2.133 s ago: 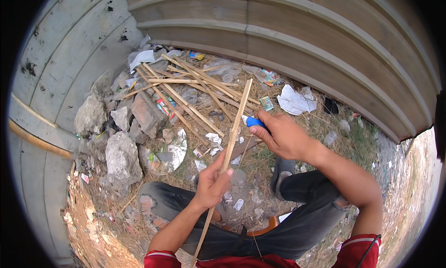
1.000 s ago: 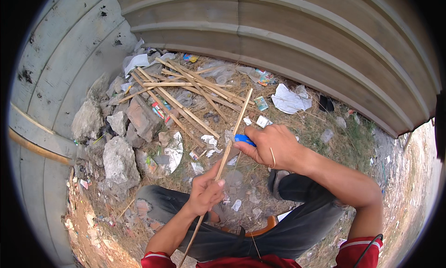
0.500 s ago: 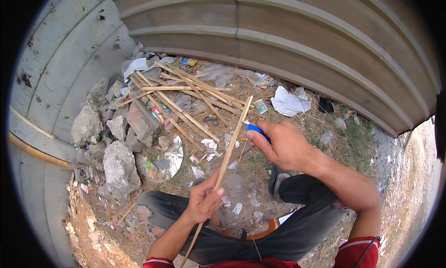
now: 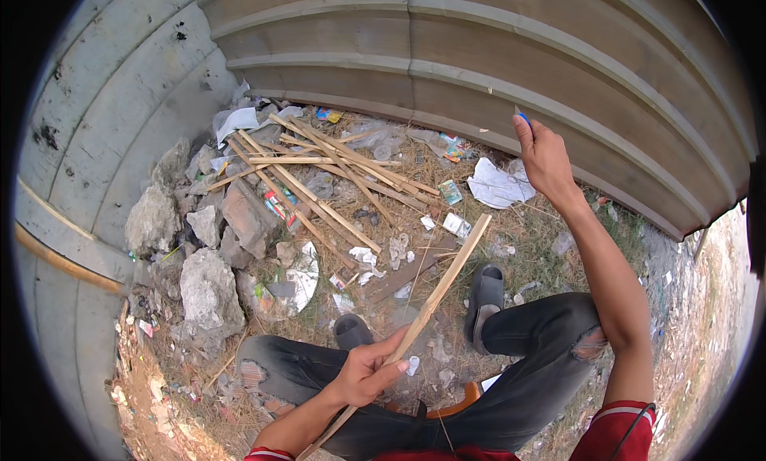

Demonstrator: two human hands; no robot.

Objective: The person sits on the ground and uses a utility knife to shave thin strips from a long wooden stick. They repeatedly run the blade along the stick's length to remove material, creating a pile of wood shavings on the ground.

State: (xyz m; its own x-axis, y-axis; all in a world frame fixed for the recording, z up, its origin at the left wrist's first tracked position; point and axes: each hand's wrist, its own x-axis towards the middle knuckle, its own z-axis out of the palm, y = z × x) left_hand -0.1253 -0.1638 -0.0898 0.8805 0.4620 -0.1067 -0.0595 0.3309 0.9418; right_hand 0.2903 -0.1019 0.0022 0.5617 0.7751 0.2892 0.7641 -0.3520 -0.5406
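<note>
Corrugated wall behind; my left hand (image 4: 363,373) pinches bamboo strip (image 4: 435,293) at 6 o'clock, right hand (image 4: 546,158) grips blue-handled tool (image 4: 523,118) at 1 o'clock

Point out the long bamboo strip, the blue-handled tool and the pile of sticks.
bamboo strip (image 4: 444,281), head view, middle of its bare length.
blue-handled tool (image 4: 523,117), head view, blue tip above the right hand (image 4: 545,158).
pile of sticks (image 4: 319,174), head view, centre of the heap.

This is looking like an outdoor waste corner beside a building. A corrugated metal wall (image 4: 495,70) is running across the top of the frame, broken stones (image 4: 209,289) are lying at the left, and wooden sticks (image 4: 319,182), paper scraps (image 4: 499,185) and dry grass (image 4: 527,253) are covering the bare ground.
</note>
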